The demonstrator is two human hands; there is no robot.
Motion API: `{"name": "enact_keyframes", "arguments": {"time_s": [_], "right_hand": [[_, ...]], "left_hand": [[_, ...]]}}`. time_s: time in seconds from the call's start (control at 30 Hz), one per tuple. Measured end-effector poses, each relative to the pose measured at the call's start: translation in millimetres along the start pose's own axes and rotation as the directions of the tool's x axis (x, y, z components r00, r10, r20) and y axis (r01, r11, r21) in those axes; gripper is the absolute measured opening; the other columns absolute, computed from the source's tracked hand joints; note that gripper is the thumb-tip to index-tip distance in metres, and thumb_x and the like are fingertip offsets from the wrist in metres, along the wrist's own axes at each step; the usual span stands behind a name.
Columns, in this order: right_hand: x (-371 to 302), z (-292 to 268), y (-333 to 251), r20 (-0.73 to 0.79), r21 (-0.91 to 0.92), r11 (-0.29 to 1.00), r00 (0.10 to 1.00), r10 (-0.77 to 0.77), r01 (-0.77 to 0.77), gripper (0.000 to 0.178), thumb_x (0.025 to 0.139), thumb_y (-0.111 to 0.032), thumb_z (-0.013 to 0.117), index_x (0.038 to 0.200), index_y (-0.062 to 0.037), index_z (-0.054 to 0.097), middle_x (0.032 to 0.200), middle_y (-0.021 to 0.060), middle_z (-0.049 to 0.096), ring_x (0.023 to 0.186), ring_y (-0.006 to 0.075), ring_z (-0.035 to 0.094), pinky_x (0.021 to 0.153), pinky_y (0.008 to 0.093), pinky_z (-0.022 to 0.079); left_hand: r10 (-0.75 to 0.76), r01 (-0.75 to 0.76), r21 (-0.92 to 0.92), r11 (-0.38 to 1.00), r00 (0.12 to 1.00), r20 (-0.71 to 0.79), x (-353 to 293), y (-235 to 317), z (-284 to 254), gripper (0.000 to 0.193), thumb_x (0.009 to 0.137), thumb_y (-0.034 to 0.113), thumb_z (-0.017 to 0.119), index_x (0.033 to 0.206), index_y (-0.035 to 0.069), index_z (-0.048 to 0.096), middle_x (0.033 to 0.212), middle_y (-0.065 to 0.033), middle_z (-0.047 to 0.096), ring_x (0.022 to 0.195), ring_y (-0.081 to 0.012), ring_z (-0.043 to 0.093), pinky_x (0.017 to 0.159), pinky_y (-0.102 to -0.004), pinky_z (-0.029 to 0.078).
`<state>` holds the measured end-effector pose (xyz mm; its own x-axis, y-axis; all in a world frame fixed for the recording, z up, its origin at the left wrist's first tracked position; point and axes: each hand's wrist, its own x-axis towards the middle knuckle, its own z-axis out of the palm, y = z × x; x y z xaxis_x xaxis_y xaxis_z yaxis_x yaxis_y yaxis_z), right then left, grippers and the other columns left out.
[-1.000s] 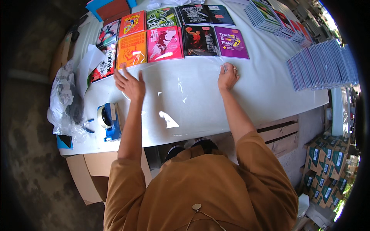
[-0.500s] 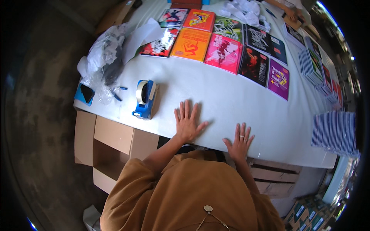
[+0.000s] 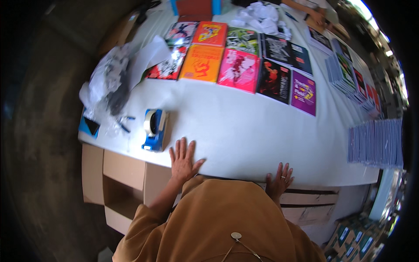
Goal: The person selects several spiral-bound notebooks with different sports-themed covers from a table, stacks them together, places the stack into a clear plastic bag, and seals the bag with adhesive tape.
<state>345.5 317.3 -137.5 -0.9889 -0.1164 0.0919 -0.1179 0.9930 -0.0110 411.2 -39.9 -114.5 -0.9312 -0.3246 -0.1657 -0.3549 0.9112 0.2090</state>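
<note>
My left hand (image 3: 183, 160) lies flat near the front edge of the white-covered table (image 3: 244, 131), fingers spread and holding nothing. Just beyond and left of it stands a blue tape dispenser (image 3: 154, 130) with a roll of tape. At the same edge, farther right, my right hand (image 3: 279, 180) rests with fingers apart, a ring on one of them; it is holding nothing either. Several spiral notebooks with bright covers lie in two rows across the far middle, among them an orange one (image 3: 201, 63), a pink one (image 3: 238, 70) and a purple one (image 3: 303, 93).
Crumpled plastic wrap (image 3: 107, 83) and blue-handled pliers (image 3: 125, 124) lie left. Notebook stacks (image 3: 375, 143) line the right side. Below the left edge sits an open cardboard box (image 3: 124, 166). White crumpled paper (image 3: 259, 17) lies at the back, near another person's hand (image 3: 317, 18).
My left hand has slid left and nearer to me along the table. My right hand has shifted slightly right and closer to the edge. The view has also moved a little.
</note>
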Motion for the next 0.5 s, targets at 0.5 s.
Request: {"name": "enact_keyframes", "arguments": {"time_s": [0.5], "right_hand": [[221,24,43,-0.281,0.112,0.984,0.946,0.163,-0.137,0.039,0.085,-0.022,0.054,0.121,-0.0075,0.054,0.132,0.0137,0.045,0.126,0.0344,0.036,0.105,0.049,0.023]], "left_hand": [[-0.198,-0.056,-0.502,0.863,0.877,-0.438,231,29,-6,0.033,0.086,0.021,0.055,0.111,-0.001,0.055,0.109,-0.0199,0.058,0.106,-0.0367,0.052,0.092,-0.0414,0.038]]}}
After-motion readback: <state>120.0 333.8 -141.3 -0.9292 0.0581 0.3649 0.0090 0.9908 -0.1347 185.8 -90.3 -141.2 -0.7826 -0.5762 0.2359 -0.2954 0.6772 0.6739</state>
